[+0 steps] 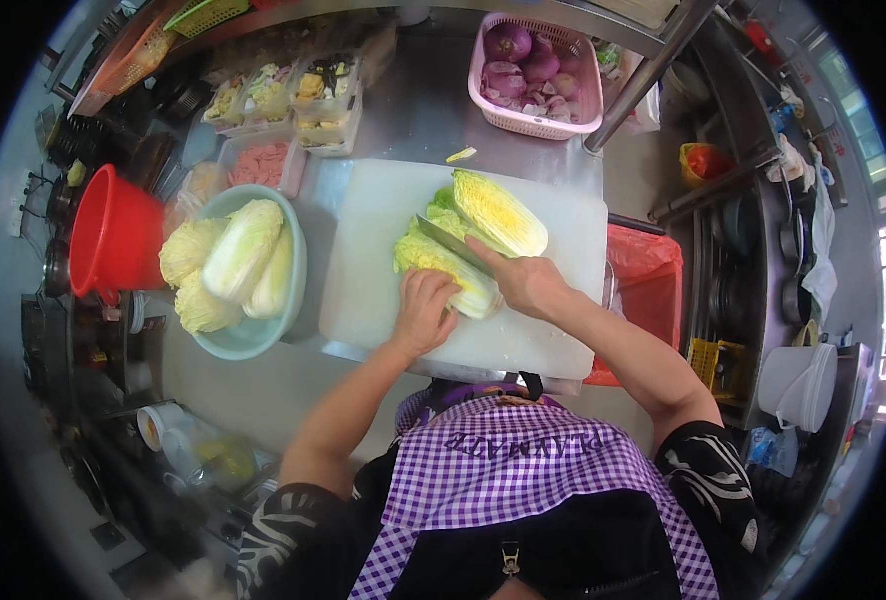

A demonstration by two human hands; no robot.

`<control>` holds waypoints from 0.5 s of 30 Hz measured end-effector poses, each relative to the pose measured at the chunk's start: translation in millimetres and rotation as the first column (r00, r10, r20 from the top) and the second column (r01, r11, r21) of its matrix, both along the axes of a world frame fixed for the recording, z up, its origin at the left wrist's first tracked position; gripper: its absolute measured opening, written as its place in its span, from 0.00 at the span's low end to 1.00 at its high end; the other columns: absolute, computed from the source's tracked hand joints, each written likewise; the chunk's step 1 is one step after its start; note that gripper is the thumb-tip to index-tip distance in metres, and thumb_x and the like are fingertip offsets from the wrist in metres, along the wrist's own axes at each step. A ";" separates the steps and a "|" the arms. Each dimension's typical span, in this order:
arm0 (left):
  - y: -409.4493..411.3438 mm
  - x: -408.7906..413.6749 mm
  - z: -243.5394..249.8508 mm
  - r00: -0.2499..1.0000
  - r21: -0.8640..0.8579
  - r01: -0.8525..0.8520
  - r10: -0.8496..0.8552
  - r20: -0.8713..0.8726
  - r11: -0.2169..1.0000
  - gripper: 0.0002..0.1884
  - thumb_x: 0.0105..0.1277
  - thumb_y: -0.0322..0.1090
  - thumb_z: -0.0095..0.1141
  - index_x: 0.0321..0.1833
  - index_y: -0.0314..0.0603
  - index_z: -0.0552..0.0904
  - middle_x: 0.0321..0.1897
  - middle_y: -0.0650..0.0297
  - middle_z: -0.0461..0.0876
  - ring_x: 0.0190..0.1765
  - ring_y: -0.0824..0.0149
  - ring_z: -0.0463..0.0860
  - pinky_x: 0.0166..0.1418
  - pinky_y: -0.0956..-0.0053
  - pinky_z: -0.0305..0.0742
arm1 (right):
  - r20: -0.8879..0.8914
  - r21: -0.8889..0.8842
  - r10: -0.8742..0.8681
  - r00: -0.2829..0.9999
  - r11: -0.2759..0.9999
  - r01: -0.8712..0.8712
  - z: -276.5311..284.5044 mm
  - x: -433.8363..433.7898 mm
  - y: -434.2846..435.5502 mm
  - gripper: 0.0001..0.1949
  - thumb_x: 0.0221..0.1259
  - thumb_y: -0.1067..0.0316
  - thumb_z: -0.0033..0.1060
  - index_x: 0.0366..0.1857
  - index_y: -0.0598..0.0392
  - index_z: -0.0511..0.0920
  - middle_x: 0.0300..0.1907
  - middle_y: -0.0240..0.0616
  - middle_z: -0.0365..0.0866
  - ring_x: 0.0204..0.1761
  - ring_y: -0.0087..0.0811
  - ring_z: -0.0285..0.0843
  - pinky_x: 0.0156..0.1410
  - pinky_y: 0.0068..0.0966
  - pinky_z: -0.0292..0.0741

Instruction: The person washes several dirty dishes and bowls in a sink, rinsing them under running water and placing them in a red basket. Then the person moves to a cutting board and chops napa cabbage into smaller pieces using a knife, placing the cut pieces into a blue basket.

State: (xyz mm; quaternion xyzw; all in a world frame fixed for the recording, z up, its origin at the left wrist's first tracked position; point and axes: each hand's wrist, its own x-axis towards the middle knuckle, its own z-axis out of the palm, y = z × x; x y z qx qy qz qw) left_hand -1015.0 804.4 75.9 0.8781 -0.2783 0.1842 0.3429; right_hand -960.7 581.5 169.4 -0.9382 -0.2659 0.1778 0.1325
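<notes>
On the white cutting board [368,225] lies a piece of napa cabbage [443,270], pressed at its near side by the fingers of my left hand [424,311]. My right hand [525,281] grips a kitchen knife [450,244], its forefinger stretched along the blade. The blade rests on or in the cabbage under it; how deep it has gone is hidden. Just beyond the knife, a halved napa cabbage [499,214] shows its yellow cut face upward. The knife's handle is covered by my right hand.
To the left, a pale blue basin [289,300] holds several napa cabbages [240,255], beside a red bucket [105,232]. A pink basket [533,126] of purple onions stands at the back. Plastic tubs of food [326,105] sit at back left. A red-lined bin [645,292] adjoins the board's right side.
</notes>
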 end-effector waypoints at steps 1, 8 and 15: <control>2.0 -3.2 1.3 1.000 0.020 -0.018 0.018 0.017 1.000 0.22 0.52 0.29 0.63 0.52 0.39 0.78 0.54 0.53 0.74 0.61 0.46 0.70 0.69 0.46 0.64 | 0.022 0.014 0.007 1.000 1.000 -0.008 6.1 -2.6 -0.5 0.45 0.60 0.74 0.53 0.83 0.29 0.50 0.29 0.50 0.86 0.30 0.48 0.87 0.37 0.44 0.82; -0.7 -5.6 -7.0 0.992 -0.062 -0.090 0.083 -0.098 0.994 0.23 0.51 0.29 0.65 0.53 0.37 0.78 0.56 0.51 0.74 0.60 0.45 0.71 0.67 0.52 0.67 | -0.083 -0.052 0.033 0.996 0.998 -0.038 30.3 -37.5 2.0 0.45 0.60 0.74 0.53 0.83 0.30 0.49 0.28 0.50 0.85 0.29 0.49 0.87 0.37 0.43 0.82; -2.7 -4.3 -4.6 0.991 -0.066 -0.064 0.056 -0.118 0.996 0.22 0.48 0.28 0.65 0.49 0.40 0.77 0.53 0.53 0.74 0.58 0.47 0.72 0.65 0.55 0.67 | -0.154 0.028 -0.055 0.987 0.998 0.060 -14.0 -36.6 17.1 0.44 0.61 0.73 0.52 0.82 0.27 0.50 0.34 0.53 0.86 0.35 0.51 0.87 0.41 0.42 0.82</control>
